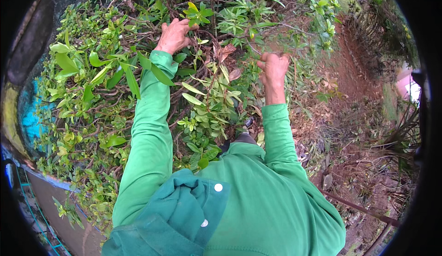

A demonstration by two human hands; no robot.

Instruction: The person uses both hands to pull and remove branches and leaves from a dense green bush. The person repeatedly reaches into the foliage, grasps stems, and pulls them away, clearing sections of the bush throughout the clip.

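Observation:
Leafy shrubs with tangled woody branches (114, 97) fill the view before me. My left hand (174, 36) reaches into them at upper centre, fingers spread at a green and yellow leaf cluster (198, 13); whether it grips a stem is hidden. To its right, my right hand (274, 64) is curled into a fist at the end of a thin bare branch (255, 48), which it seems to grip. Curled dry brown leaves (226, 51) hang between the two hands. Both arms wear green sleeves.
A painted wall (32, 111) curves along the left, beyond the shrubs. Reddish bare soil (348, 66) and cut plant litter lie to the right. A rusty metal bar (362, 208) crosses at lower right. One shoe (246, 137) shows below the branches.

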